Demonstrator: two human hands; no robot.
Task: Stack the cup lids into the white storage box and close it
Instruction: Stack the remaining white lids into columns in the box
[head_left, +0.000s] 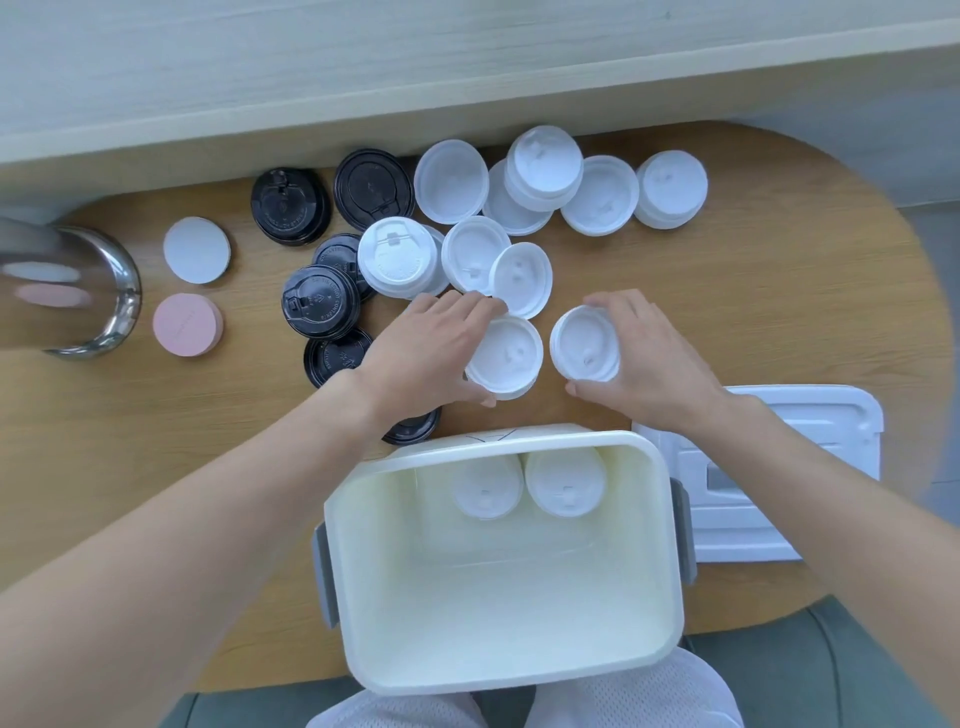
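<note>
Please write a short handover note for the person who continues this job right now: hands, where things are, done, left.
Left hand grips a white lid on the table; right hand grips another white lid.
Box is open at the near table edge, two lid stacks at its far wall.
Box cover lies right of the box.
Done: some white lids packed.
Left: many white lids and black lids remain on the table; then close the box.
</note>
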